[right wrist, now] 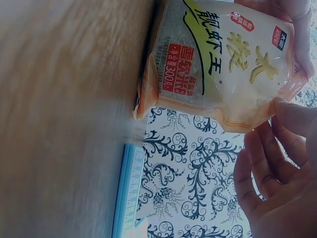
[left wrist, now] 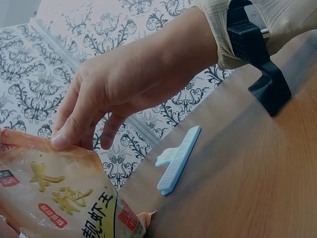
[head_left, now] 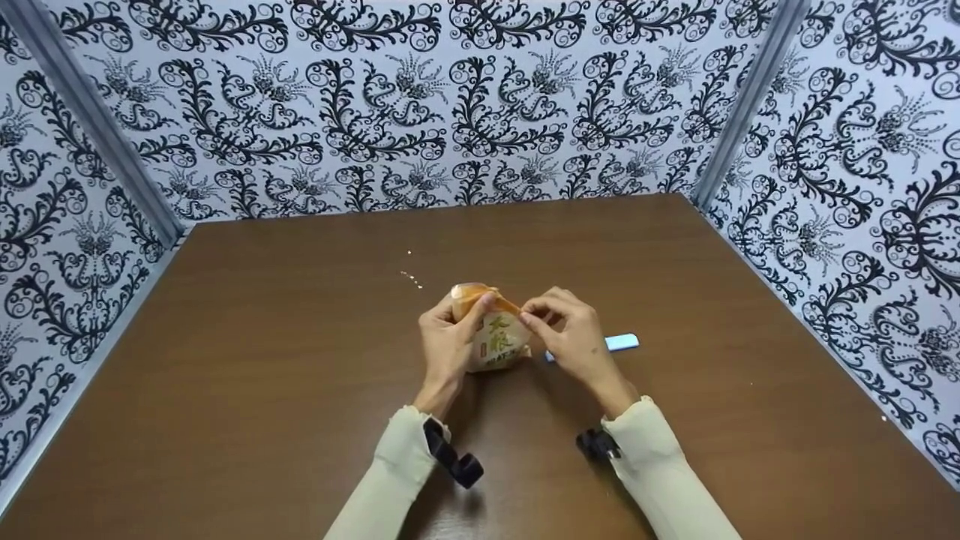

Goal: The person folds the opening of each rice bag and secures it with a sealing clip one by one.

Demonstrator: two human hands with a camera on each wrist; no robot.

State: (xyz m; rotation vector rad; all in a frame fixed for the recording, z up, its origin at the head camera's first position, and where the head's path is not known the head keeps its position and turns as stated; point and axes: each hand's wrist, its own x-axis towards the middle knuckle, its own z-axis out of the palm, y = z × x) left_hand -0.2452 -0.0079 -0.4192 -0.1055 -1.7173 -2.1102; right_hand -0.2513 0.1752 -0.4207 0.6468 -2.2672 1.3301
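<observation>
A small plastic bag of rice (head_left: pixel 499 345), with orange edges and gold and black print, stands on the table between both hands. My left hand (head_left: pixel 447 339) holds it at its left side, thumb over the upper front. My right hand (head_left: pixel 571 331) pinches the top right corner of the bag between thumb and fingertips. In the right wrist view the printed front of the rice bag (right wrist: pixel 223 59) shows, with the pinched corner near the thumb. A light blue bag-sealing clip (left wrist: pixel 181 161) lies on the table beyond my right hand, which partly covers it in the head view.
The brown wooden table (head_left: pixel 300 390) has a few small pale grains (head_left: pixel 412 279) scattered behind the bag. Patterned black-and-white walls (head_left: pixel 375 105) close off its back and sides. A black camera mount (head_left: pixel 454 456) sits on the left wrist, another on the right.
</observation>
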